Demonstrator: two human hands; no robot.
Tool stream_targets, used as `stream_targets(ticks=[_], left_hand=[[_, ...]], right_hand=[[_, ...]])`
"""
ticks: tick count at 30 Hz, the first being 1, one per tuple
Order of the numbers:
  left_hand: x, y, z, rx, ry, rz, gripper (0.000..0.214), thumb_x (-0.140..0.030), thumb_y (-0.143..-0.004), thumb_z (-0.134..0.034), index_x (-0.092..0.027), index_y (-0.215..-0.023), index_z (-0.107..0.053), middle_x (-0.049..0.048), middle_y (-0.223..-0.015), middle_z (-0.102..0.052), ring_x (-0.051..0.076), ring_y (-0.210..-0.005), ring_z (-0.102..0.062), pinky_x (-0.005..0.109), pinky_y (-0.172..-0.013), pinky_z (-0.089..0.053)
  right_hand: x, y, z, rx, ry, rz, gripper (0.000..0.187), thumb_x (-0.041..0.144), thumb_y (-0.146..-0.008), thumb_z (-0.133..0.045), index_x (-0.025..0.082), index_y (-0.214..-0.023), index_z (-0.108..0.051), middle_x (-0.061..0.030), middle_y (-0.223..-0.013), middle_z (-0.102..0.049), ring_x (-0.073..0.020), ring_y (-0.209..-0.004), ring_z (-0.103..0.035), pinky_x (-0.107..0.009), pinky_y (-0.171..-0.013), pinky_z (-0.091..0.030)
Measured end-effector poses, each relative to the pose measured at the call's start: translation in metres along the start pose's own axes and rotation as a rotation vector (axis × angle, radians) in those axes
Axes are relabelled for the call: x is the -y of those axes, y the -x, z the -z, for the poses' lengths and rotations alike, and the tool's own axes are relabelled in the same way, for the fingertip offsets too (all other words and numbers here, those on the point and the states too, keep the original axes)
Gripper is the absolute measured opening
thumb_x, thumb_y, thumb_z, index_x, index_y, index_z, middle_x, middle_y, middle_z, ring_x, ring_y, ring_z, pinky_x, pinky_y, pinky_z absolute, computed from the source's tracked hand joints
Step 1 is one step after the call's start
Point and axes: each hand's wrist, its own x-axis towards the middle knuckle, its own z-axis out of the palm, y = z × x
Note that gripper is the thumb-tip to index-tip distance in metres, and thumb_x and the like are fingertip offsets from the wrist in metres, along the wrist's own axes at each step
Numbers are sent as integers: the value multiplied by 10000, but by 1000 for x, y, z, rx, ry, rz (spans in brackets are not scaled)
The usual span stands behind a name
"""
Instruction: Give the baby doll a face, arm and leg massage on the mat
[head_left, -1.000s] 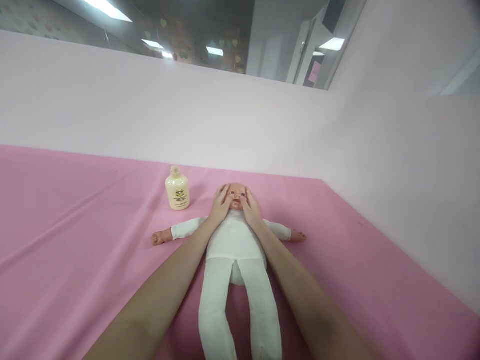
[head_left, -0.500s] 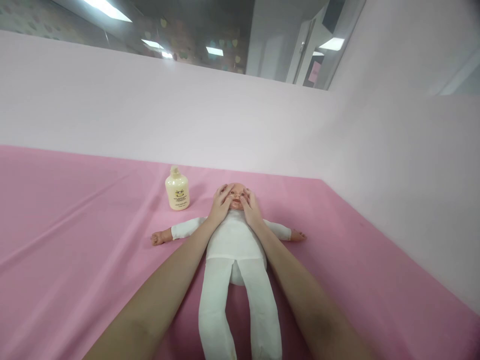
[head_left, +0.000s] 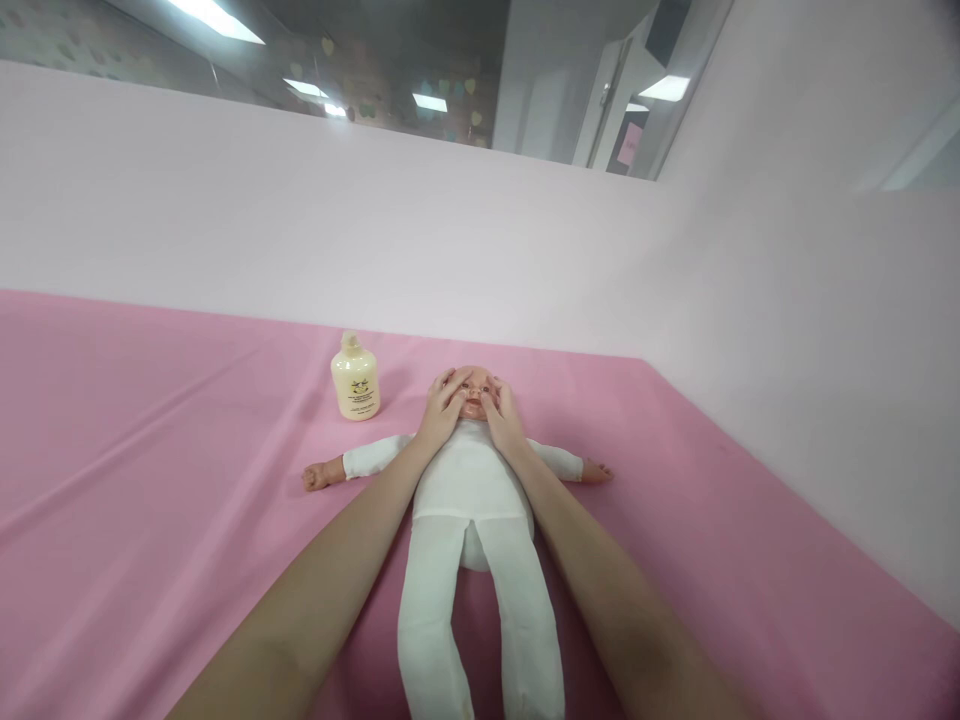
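Note:
A baby doll (head_left: 472,470) with a white cloth body lies on its back, head toward the wall and arms spread to both sides. My left hand (head_left: 441,412) rests along the left side of the doll's head, fingers stretched out and thumb beside its mouth. On the opposite cheek lies my right hand (head_left: 505,414), also with extended fingers and its thumb near the mouth. Both palms touch the head, which stays on the surface between them. The doll's eyes, nose and mouth show between my thumbs, while its cheeks are covered. Its feet run out of view at the bottom.
A pale yellow pump bottle (head_left: 355,380) stands upright left of the doll's head. Under everything is a pink sheet (head_left: 187,430) with folds at left. A white wall (head_left: 360,230) rises behind and at right, with a window (head_left: 412,60) above.

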Motion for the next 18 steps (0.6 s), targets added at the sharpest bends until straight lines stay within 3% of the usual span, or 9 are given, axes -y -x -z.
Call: stream_targets(ticks=[12,18], left_hand=[[10,-2,-3,-30,4,-64,431,-290,-920,-446,-256,-1349,-476,63,-1404,-456,207,-1348,-371,425,-1173,-252],[9,-2,-2,-27,11,-80,401,-285,-922,-443,-269,-1317,-510,57,-1389,-474,205,-1348,-376,422,-1173,-252]], right_hand=[[-7,0,-1,-20,-49,-23,457,482,-920,-454,245,-1309,-418,-71,-1445,-437,-194,-1384,-354,-420,-1166,-269],[-8,-2,-1,-14,-36,26,427,460,-925,-449,254,-1298,-452,-62,-1399,-481,-196,-1345,-401,-429,-1159,-281]])
